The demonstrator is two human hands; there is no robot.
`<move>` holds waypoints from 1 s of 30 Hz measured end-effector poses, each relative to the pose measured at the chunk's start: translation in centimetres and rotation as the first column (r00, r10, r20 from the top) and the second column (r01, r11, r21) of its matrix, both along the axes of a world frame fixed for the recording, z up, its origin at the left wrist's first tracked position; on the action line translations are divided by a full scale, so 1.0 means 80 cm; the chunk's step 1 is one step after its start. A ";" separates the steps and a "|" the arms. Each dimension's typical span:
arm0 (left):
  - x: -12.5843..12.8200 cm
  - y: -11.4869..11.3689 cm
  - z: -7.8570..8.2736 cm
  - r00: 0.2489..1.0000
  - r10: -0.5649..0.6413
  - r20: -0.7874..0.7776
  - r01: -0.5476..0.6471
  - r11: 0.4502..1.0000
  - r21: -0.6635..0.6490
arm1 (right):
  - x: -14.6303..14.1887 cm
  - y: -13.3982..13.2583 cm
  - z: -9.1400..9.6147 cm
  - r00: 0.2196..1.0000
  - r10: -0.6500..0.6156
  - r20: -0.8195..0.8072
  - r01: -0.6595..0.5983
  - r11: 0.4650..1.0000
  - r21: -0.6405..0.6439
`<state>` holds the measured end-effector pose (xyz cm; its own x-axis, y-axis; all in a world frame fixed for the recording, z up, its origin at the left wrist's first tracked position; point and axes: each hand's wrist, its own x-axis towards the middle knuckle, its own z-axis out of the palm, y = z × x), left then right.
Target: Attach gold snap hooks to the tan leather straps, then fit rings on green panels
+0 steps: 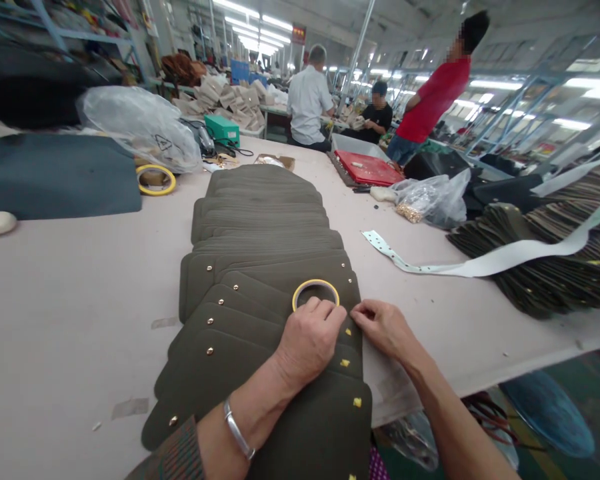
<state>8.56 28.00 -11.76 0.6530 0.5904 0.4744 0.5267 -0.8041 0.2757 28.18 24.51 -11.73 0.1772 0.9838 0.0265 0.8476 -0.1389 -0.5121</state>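
A long overlapping row of dark olive leather panels (pixel 260 220) with small brass studs runs down the pale table (pixel 65 313) toward me. My left hand (pixel 307 340) rests fingers-curled on the near panels, touching a yellow tape roll (pixel 315 293) that lies on them. My right hand (pixel 385 328) sits at the right edge of the same panel, fingers pinched together at the edge near small yellow tabs (pixel 345 363). What the pinch holds is too small to see.
A second yellow tape roll (pixel 156 179) and a clear plastic bag (pixel 140 127) lie at the back left. A white punched strip (pixel 455 267), a bag of brass parts (pixel 430 200) and stacked dark pieces (pixel 545 260) are to the right. Three people work beyond a red tray (pixel 370 168).
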 end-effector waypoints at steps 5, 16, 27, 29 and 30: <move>-0.007 0.006 0.005 0.989 -0.063 0.137 0.061 0.998 0.022 | 0.004 -0.025 0.016 0.984 0.135 -0.113 -0.145 0.986 -0.087; 0.002 -0.010 0.014 0.961 -0.186 0.205 0.180 0.983 0.046 | -0.021 -0.063 0.021 0.942 0.265 -0.207 -0.119 0.838 0.532; 0.007 -0.022 0.017 0.985 -0.170 0.033 0.165 0.979 0.118 | -0.028 -0.064 0.015 0.951 0.299 0.074 -0.276 0.721 0.635; 0.006 -0.023 0.020 0.987 -0.157 0.026 0.156 0.987 0.050 | -0.030 -0.065 0.012 0.963 0.252 0.100 -0.255 0.716 0.650; 0.005 -0.023 0.021 0.988 -0.150 0.022 0.150 0.989 0.018 | -0.032 -0.065 0.010 0.966 0.233 0.110 -0.247 0.712 0.657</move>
